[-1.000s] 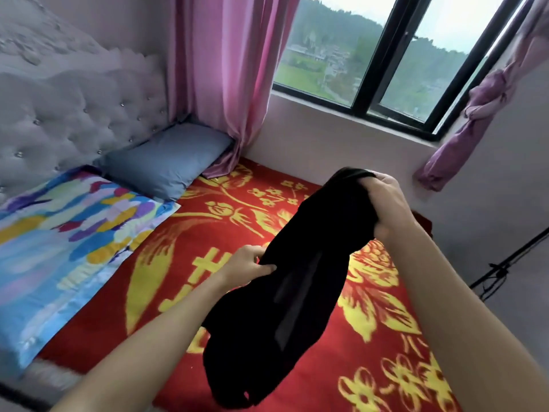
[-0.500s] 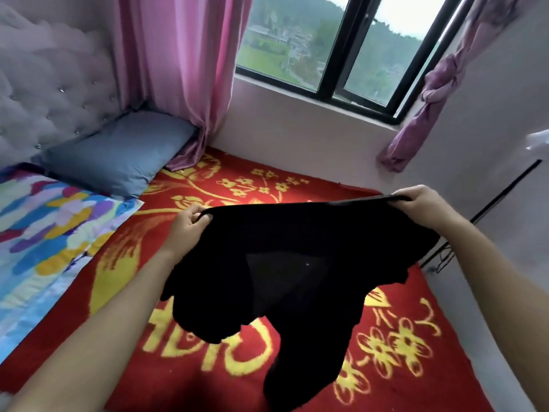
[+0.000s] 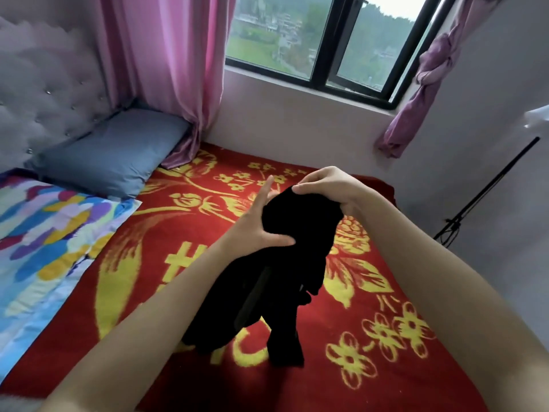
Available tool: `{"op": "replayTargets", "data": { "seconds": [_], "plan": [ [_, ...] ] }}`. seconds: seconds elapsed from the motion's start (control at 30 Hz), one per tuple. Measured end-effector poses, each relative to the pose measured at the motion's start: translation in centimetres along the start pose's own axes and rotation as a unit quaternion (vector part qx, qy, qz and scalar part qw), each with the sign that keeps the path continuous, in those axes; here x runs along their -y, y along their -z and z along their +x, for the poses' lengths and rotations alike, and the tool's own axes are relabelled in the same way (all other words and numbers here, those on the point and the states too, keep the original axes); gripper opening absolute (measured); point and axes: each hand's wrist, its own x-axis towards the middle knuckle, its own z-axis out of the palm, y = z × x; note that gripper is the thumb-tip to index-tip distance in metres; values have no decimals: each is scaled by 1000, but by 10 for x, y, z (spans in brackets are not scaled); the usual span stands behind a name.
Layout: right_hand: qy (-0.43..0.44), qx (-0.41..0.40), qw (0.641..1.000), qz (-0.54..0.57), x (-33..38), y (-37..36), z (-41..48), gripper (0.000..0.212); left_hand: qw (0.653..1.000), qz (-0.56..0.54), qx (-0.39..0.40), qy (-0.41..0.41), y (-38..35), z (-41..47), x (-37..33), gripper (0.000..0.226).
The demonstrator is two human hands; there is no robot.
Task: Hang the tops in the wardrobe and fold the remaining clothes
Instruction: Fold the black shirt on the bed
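A black garment (image 3: 285, 263) hangs bunched in the air above the red and yellow blanket (image 3: 142, 278) on the bed. My right hand (image 3: 329, 188) grips its top edge, fingers curled over the fabric. My left hand (image 3: 261, 224) lies flat against the garment's left side, fingers straight and pointing up, thumb pressing into the cloth. The lower part of the garment droops in two dark folds toward the blanket. No wardrobe or hanger is in view.
A grey-blue pillow (image 3: 110, 156) and a multicoloured pillow (image 3: 50, 233) lie at the left by the tufted headboard (image 3: 44, 93). Pink curtain (image 3: 169, 69) hangs at the window (image 3: 320, 40). A knotted purple curtain (image 3: 416, 93) and a black stand (image 3: 487, 188) are at the right.
The garment was stretched wide between both hands; now the hands have come together and it hangs bunched. My left hand has released its grip and lies flat against the cloth.
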Motion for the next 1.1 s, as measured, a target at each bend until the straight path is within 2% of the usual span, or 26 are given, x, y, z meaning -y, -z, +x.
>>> {"op": "replayTargets", "data": {
  "seconds": [0.03,0.1,0.17,0.2,0.27,0.33,0.37,0.4,0.47,0.53,0.6,0.63,0.7,0.8,0.9,0.97,1.0,1.03,1.1],
  "plan": [
    [11,7,999,29,1,-5,2,8,999,-34,-5,11,-7,5,-4,102],
    [28,-8,991,134,-8,-9,5,4,995,-46,-94,8,-14,12,-6,63],
    [22,-29,961,275,-36,-9,3,15,981,-79,-179,-4,-11,12,-6,26],
    [8,-33,950,312,-57,-13,-1,23,975,-108,-196,-12,-7,12,-6,21],
    [-23,-7,962,273,-101,-28,-15,49,971,-132,-197,-28,1,15,-11,25],
    [-49,50,984,164,-133,-51,-26,99,974,-137,-176,-46,6,18,-20,29],
    [-50,70,989,118,-143,-62,-26,110,974,-145,-165,-55,8,20,-25,30],
    [-43,71,993,82,-148,-73,-24,101,973,-155,-156,-64,9,20,-29,30],
    [-14,46,998,42,-149,-94,-16,64,971,-170,-147,-77,14,22,-33,29],
    [9,-14,1000,-3,-151,-109,-6,41,969,-183,-148,-81,21,23,-36,31],
    [-13,-54,998,5,-161,-113,2,21,966,-199,-147,-77,28,23,-38,28],
    [-34,-45,998,32,-164,-111,3,17,965,-203,-148,-74,33,22,-36,27],
    [-59,-1,997,53,-173,-102,1,23,966,-202,-148,-64,43,15,-28,26],
    [-37,85,994,53,-180,-91,1,28,958,-240,-151,-40,59,2,-11,28],
    [-55,171,976,126,-175,-94,0,37,941,-311,-132,-18,71,-13,4,29],
    [-81,205,953,209,-169,-106,0,34,935,-339,-105,0,72,-20,10,32],
    [-101,198,945,241,-168,-117,4,26,934,-346,-91,3,71,-23,13,34],
    [-108,191,947,234,-166,-126,6,12,933,-351,-79,5,69,-25,14,37],
    [-105,198,968,116,-162,-139,7,42,929,-363,-76,12,68,-29,14,40]
  ]
}}
